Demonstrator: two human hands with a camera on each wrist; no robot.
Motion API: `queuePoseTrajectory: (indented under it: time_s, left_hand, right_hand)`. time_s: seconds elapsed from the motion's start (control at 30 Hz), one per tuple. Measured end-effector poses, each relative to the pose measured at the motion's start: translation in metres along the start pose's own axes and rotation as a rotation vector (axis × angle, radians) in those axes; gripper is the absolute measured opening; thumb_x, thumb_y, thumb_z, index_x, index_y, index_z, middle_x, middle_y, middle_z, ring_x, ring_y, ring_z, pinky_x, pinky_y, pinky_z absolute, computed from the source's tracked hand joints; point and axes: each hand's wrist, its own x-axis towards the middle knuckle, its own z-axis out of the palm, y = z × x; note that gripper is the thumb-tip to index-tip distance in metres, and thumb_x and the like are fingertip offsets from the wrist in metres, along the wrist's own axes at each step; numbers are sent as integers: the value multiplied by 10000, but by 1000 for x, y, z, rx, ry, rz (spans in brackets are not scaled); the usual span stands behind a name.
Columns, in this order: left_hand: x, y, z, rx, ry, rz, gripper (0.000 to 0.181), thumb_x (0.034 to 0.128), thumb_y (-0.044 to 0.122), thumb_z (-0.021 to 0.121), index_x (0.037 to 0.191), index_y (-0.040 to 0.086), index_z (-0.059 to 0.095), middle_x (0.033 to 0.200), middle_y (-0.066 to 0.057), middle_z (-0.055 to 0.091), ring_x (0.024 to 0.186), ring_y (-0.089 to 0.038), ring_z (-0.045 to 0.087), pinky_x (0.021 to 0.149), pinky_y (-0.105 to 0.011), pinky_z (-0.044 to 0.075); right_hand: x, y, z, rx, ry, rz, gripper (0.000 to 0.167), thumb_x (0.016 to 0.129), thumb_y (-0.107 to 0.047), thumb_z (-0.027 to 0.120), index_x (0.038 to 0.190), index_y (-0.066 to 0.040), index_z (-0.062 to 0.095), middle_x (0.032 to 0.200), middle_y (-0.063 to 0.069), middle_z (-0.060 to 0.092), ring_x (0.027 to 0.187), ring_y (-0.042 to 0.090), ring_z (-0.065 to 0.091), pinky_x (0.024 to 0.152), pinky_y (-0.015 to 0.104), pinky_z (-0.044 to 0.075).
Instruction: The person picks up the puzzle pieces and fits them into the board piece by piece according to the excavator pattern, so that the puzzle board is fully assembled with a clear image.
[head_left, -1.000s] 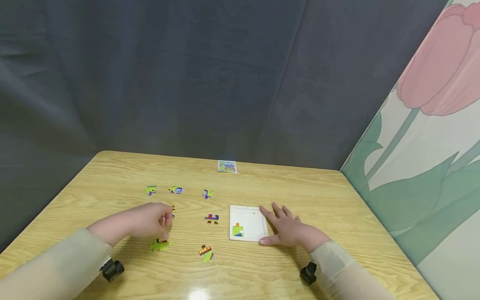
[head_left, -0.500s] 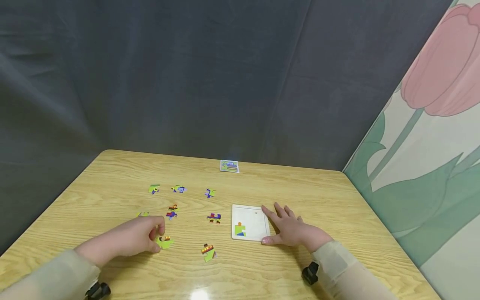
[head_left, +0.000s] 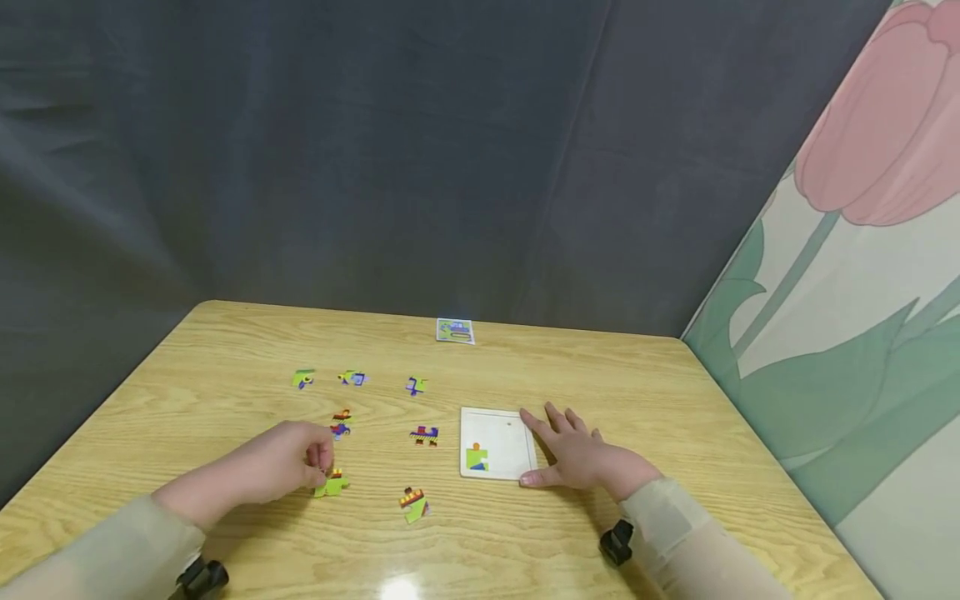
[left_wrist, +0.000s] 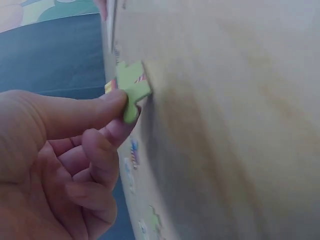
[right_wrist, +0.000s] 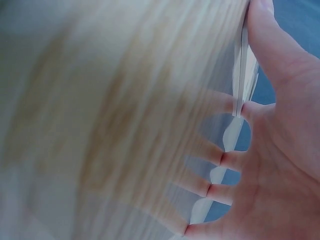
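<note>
My left hand (head_left: 281, 462) pinches a green jigsaw puzzle piece (left_wrist: 132, 82) between thumb and index finger. In the left wrist view the piece is tilted up, with a yellow and red part behind the thumb. My right hand (head_left: 573, 457) lies with fingers spread at the right side of a white square puzzle tray (head_left: 506, 442); thumb and index fingertip touch its edge. A green puzzle piece (head_left: 477, 458) with an orange knob sits in the tray's near left corner. Between the hands lies a red, yellow and green piece (head_left: 414, 505).
A purple and red piece (head_left: 424, 435) lies left of the tray. Beyond the left hand is a red and blue piece (head_left: 341, 427). Several more pieces, one green and blue (head_left: 303, 378), lie farther back. A small picture card (head_left: 455, 331) is near the far edge of the wooden table (head_left: 600, 375).
My left hand has come back toward me to the green piece on the near left and now pinches it. The right hand stays at the tray.
</note>
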Motion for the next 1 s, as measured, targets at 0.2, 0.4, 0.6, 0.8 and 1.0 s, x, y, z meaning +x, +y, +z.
queuePoseTrajectory:
  time_s: [0.2,0.4,0.6,0.8,1.0]
  left_hand:
    - [18,19,-4,-107,-10,68,196,839,-15,740,780,105,598,740,-6,572,681,-178,508,591,-321,439]
    - [51,51,10,-109,-12,155,194,854,6,738,756,122,616,759,24,584,736,-182,512,636,-355,436]
    - [80,78,34,-135,-39,199,205,842,-15,748,740,113,626,749,16,580,719,-170,504,629,-335,431]
    - [107,93,55,-176,-35,180,187,842,16,762,742,118,641,720,19,576,668,-150,490,605,-307,415]
    - [123,108,65,-200,-39,160,174,844,36,768,749,115,645,732,12,588,667,-142,502,598,-288,421]
  right_hand:
    - [0,0,1,-6,-1,9,1011,807,-684,620,1594,-257,150,1619,207,57,1430,505,94,999,764,165]
    - [-1,0,1,-11,0,7,1009,815,-677,624,1594,-242,153,1616,217,62,1424,513,109,992,768,175]
    - [1,-2,-2,9,-7,1,997,817,-680,625,1593,-259,159,1622,197,59,1434,501,86,1010,754,167]
    - [4,-4,0,-16,-10,6,1015,802,-704,615,1593,-259,161,1620,200,67,1431,500,103,999,760,184]
    - [2,-5,0,-32,-5,11,1019,799,-704,619,1592,-253,166,1615,210,81,1424,504,124,992,761,195]
